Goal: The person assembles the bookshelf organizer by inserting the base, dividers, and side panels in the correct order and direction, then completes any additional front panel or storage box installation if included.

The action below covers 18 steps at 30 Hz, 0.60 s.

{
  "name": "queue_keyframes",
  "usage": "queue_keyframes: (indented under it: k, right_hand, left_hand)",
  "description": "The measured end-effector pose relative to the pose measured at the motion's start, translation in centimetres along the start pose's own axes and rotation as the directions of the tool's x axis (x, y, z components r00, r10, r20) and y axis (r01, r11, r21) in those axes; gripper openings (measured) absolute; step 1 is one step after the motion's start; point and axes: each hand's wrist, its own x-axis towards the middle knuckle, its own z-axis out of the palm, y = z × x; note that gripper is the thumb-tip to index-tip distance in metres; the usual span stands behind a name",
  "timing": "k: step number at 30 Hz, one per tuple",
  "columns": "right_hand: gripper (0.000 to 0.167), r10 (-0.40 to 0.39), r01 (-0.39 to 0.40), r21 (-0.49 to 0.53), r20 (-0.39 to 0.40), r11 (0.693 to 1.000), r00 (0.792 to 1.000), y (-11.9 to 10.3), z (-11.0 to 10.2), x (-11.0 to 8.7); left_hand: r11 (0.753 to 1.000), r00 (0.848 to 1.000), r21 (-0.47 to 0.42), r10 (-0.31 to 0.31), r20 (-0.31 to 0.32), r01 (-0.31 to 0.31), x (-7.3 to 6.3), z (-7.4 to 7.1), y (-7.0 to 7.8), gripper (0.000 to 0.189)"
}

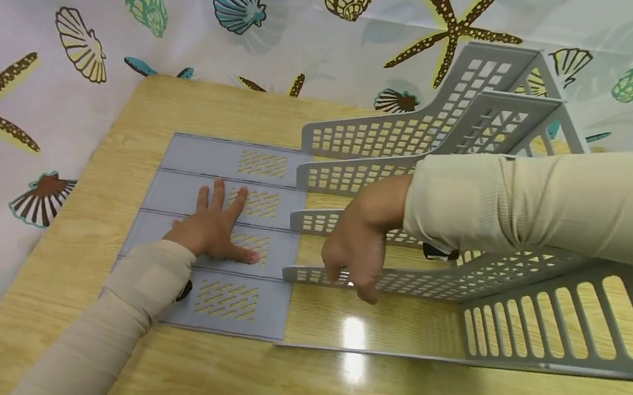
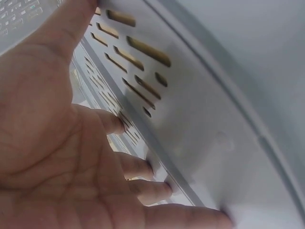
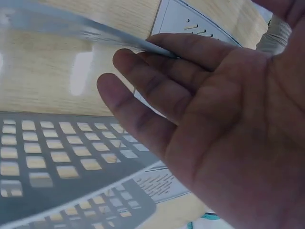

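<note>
A grey plastic divider rack (image 1: 562, 326) lies on the table, its perforated upright dividers (image 1: 368, 135) standing in a row. To its left, slotted grey panels (image 1: 178, 205) lie side by side, nearly flat. My left hand (image 1: 212, 228) rests on the middle panels with fingers spread; the left wrist view shows the fingertips touching the panel (image 2: 200, 133). My right hand (image 1: 358, 238) hangs over the left end of the nearest divider (image 1: 418, 280). In the right wrist view its fingers (image 3: 143, 105) are loosely extended beside a divider's thin edge. A firm hold is not visible.
The light wooden table (image 1: 34, 324) extends around the rack and panels. A white cloth with seashell and starfish prints (image 1: 300, 38) hangs behind the table. A thin grey edge strip (image 1: 367, 351) runs along the rack's near side.
</note>
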Motion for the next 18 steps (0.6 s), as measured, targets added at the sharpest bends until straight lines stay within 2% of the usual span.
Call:
queue_keyframes:
  k: [3, 7, 9, 12, 14, 18]
  right_hand:
    - [0.072, -0.019, 0.018, -0.015, -0.032, 1.000, 0.999, -0.9, 0.0, -0.7]
    - [0.052, -0.098, 0.090, -0.118, -0.060, 0.989, 0.993, -3.4, 0.8, -1.3]
    - [0.049, -0.093, 0.090, -0.184, -0.008, 0.979, 0.996, -4.8, 1.8, -0.8]
    - [0.059, -0.045, 0.080, -0.282, 0.126, 0.956, 0.991, -6.2, 3.2, 0.5]
    - [0.065, -0.007, 0.067, -0.319, 0.183, 0.945, 0.983, -6.5, 3.8, 1.2]
    - [0.071, -0.013, 0.068, -0.289, 0.188, 0.955, 0.982, -6.2, 4.1, 1.5]
  left_hand:
    - [1.000, 1.000, 0.000, -0.001, 0.005, 0.001, -0.2, 0.2, 0.0, 0.125]
    - [1.000, 1.000, -0.002, 0.001, 0.007, -0.001, -0.3, 0.4, 0.0, 0.125]
    - [1.000, 1.000, -0.004, 0.000, 0.000, 0.000, -0.4, 0.4, 0.0, 0.125]
    - [1.000, 1.000, -0.008, -0.006, -0.009, 0.006, -0.4, 0.4, -0.2, 0.125]
    - [1.000, 1.000, -0.012, -0.005, -0.014, 0.005, -0.4, 0.4, -0.2, 0.124]
    - [1.000, 1.000, -0.010, 0.005, -0.013, -0.005, -0.3, 0.3, -0.3, 0.124]
